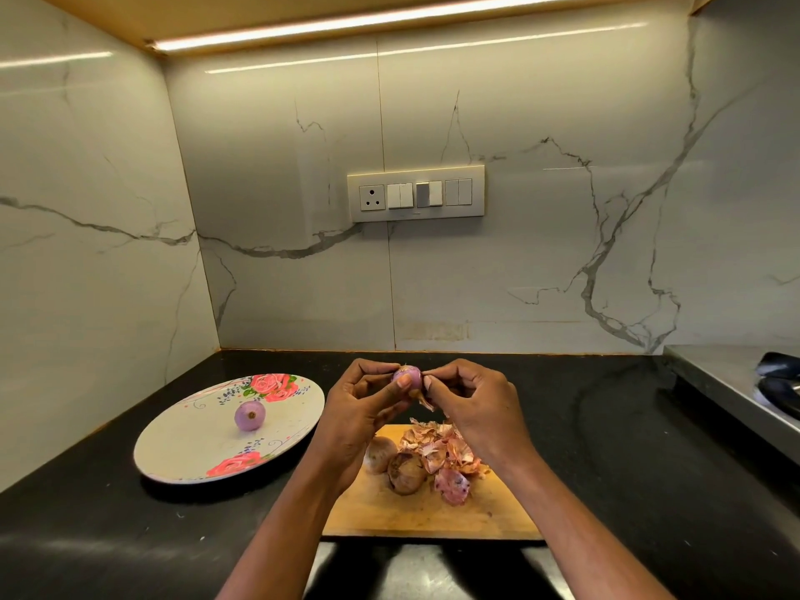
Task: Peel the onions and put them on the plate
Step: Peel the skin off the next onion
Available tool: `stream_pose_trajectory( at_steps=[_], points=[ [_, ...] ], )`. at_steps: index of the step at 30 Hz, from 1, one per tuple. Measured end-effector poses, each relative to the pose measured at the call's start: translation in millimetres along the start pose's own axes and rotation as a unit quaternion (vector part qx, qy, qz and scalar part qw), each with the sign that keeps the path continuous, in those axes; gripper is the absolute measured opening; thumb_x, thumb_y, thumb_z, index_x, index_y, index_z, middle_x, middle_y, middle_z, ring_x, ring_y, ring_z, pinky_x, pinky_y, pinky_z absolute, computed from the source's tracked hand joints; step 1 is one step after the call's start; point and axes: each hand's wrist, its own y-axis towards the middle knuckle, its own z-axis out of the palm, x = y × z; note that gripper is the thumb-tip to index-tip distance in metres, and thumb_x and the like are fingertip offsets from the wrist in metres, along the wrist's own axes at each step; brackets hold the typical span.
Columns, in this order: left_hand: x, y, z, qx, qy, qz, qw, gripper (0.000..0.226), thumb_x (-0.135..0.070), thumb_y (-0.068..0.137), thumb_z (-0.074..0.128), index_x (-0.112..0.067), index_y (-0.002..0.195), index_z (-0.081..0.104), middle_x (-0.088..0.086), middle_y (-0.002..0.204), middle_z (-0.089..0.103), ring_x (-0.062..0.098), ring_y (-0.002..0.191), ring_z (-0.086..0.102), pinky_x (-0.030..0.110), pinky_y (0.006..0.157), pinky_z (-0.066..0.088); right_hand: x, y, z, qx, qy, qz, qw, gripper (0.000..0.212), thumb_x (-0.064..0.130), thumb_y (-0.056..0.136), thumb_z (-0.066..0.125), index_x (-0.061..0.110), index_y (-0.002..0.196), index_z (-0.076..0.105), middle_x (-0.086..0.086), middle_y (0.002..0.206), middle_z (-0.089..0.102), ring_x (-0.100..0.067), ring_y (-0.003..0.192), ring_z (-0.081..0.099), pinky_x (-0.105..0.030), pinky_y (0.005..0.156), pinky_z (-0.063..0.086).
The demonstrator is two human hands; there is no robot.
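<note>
My left hand (361, 404) grips a small purple onion (409, 375) in the air above the wooden cutting board (424, 511). My right hand (469, 398) pinches a strip of dry skin at the onion's right side. One peeled purple onion (250, 415) lies on the floral plate (190, 443) to the left. Two unpeeled brown onions (396, 465) sit on the board beside a heap of pink-brown peels (446, 454).
The black countertop (606, 448) meets marble walls at the back and left. A steel stove edge (727, 383) with a dark object stands at the right. A switch panel (415, 193) is on the back wall.
</note>
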Motion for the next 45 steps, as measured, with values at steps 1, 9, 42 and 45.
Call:
stream_pose_trajectory(
  at_steps=[1,9,42,45],
  points=[
    [-0.3,0.0,0.0,0.001,0.000,0.002,1.000,0.044,-0.017,0.074,0.075,-0.007,0.116,0.062,0.013,0.112,0.073,0.026,0.105,0.072,0.040,0.094,0.057,0.0,0.1,-0.6,0.004,0.006,0.002,1.000,0.010,0.030,0.089,0.074,0.024,0.095,0.078,0.011,0.082,0.075,-0.003,0.083,0.071,-0.018,0.070,0.057],
    [1.0,-0.4,-1.4,-0.003,0.026,0.017,1.000,0.039,-0.017,0.075,0.078,-0.009,0.111,0.065,0.011,0.112,0.072,0.023,0.107,0.071,0.034,0.088,0.059,-0.3,-1.0,0.8,0.001,0.006,0.000,1.000,0.009,0.032,0.088,0.074,0.024,0.091,0.078,0.010,0.080,0.075,-0.005,0.083,0.071,-0.022,0.070,0.059],
    [2.4,0.7,-1.1,0.006,0.006,0.005,1.000,0.044,-0.020,0.072,0.076,-0.011,0.113,0.064,0.009,0.111,0.074,0.025,0.110,0.069,0.040,0.096,0.054,-1.3,2.3,-1.9,0.004,0.085,0.025,0.996,0.011,0.022,0.088,0.074,0.020,0.098,0.077,0.006,0.090,0.076,-0.011,0.089,0.073,-0.032,0.080,0.062],
    [2.1,0.9,-0.8,0.006,0.002,0.007,1.000,0.043,-0.019,0.072,0.076,-0.011,0.112,0.064,0.009,0.110,0.074,0.025,0.109,0.070,0.038,0.095,0.054,-0.4,2.0,-1.3,0.011,0.088,0.026,0.996,0.018,0.029,0.088,0.073,0.020,0.103,0.076,0.006,0.094,0.076,-0.011,0.092,0.072,-0.032,0.082,0.061]
  ],
)
